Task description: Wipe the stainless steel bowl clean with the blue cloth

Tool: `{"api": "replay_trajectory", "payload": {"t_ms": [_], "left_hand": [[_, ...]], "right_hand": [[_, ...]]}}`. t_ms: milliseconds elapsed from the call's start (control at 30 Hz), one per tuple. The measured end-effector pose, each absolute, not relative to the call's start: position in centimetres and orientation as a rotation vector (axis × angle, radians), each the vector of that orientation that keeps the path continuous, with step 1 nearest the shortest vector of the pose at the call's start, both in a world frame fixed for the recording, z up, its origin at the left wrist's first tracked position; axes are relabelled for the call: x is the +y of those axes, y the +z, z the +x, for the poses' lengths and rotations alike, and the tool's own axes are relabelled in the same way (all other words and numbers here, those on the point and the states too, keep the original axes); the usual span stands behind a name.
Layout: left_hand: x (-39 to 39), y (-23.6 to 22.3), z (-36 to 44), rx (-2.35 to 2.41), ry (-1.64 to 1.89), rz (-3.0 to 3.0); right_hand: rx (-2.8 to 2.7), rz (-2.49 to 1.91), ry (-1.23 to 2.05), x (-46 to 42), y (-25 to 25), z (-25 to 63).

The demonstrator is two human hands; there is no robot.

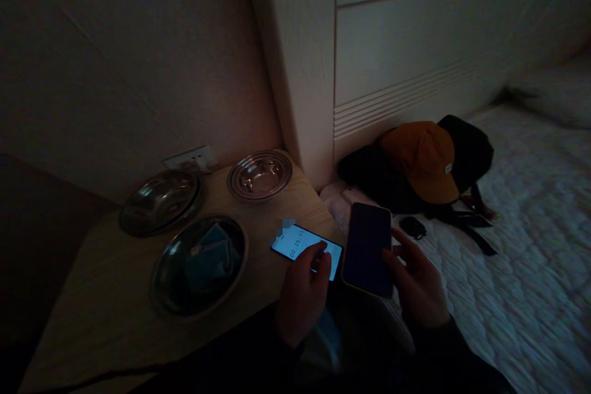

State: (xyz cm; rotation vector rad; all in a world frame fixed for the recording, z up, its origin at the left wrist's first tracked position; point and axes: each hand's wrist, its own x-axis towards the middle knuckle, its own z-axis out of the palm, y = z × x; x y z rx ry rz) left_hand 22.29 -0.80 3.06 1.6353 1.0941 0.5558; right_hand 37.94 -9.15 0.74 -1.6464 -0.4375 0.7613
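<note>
In my right hand (415, 280) is a smartphone (368, 251) with a dark screen, held upright at its right edge between thumb and fingers. A second, lit phone (298, 241) lies on the wooden tabletop to its left and shows timer digits near 00:25:11. Over the lower part of that screen hovers or rests my left hand (305, 295), its fingers curled and its thumb and index fingertip close together. Nothing shows between them, and whether they touch the glass is hard to tell in this dim light.
On the wooden table (111, 271) stand a steel bowl (247, 246) with a bluish cloth-like item inside, stacked steel dishes (161, 200) and nested small bowls (260, 175). To the right, a quilted bed (521, 215) carries an orange cap (422, 160), a black bag (471, 148) and a small black object (412, 228).
</note>
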Motion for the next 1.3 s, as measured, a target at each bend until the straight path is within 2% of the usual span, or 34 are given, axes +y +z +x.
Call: {"api": "replay_trajectory", "payload": {"t_ms": [167,333,667,967,1300], "left_hand": [[0.5,2.6,19.5,1.164,0.597,1.377],[1.0,2.7,16.8,1.251,0.671,1.36],[0.3,1.0,13.7,1.378,0.839,1.234],[-0.4,1.1,13.1,1.282,0.881,1.169],[-0.4,0.5,12.7,1.333,0.887,1.155]], "right_hand": [[-0.608,-1.53,1.013,-6.5,1.8,33.8],[-0.749,-1.484,1.137,-4.9,1.9,30.9],[-0.933,-1.467,1.231,-3.4,1.8,28.1],[-0.957,-1.413,1.343,-3.6,2.0,27.3],[-0.998,-1.444,1.303,-3.5,1.1,26.7]]}}
